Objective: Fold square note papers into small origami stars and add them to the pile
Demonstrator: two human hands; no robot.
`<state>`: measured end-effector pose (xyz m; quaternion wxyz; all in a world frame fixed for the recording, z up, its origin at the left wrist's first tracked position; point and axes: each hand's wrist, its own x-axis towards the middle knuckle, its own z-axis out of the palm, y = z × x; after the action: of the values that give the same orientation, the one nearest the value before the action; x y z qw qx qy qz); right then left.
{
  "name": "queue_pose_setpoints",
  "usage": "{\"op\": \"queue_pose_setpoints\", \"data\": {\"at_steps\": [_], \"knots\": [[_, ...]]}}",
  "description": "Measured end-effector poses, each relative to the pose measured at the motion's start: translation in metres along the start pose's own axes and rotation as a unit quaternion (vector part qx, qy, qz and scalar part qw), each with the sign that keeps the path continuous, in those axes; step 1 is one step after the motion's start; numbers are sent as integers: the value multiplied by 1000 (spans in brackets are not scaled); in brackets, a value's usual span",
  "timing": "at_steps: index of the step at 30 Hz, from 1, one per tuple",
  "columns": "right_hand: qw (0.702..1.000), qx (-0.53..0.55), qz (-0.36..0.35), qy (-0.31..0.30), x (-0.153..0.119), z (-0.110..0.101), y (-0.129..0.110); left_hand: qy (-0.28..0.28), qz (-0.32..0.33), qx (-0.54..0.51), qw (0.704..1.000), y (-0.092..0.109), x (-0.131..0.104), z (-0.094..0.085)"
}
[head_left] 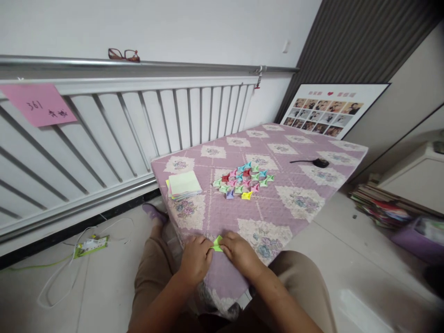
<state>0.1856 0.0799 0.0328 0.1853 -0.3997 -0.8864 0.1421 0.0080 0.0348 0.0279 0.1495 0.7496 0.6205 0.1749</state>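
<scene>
Close to the near edge of the table, a small folded piece of yellow-green paper (217, 243) lies between my two hands. My left hand (197, 256) grips its left side, fingers bent over it. From the right, my right hand (241, 252) pinches the other side with thumb and fingers. Farther up the cloth stands a cluster of small folded paper pieces (239, 177) in green, pink, blue, red, purple and yellow. To their left is a stack of square paper sheets (184, 184), a pale green one on top.
A purple floral tablecloth (239, 212) covers the table. A dark long-handled object (319, 163) lies at its right. Beyond the left edge is a white radiator (173, 115) with glasses (124, 55) on the pipe above. A power strip (91, 246) with cables sits on the floor.
</scene>
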Motion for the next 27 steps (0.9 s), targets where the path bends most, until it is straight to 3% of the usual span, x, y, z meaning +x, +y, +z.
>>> {"op": "queue_pose_setpoints", "data": {"at_steps": [8,11,14,17,27], "knots": [[990,-110,68,56,7,0,-22,53,23,-8,998,9,13,-7],[986,-112,90,80,13,-4,-23,131,-21,-96,987,17,18,-7],[981,-46,132,134,16,-5,-23,192,-87,-198,957,26,22,0],[971,19,159,175,17,-2,-23,185,-116,-251,943,33,25,7],[959,70,187,203,9,6,-26,167,-130,-284,935,32,31,9]]}}
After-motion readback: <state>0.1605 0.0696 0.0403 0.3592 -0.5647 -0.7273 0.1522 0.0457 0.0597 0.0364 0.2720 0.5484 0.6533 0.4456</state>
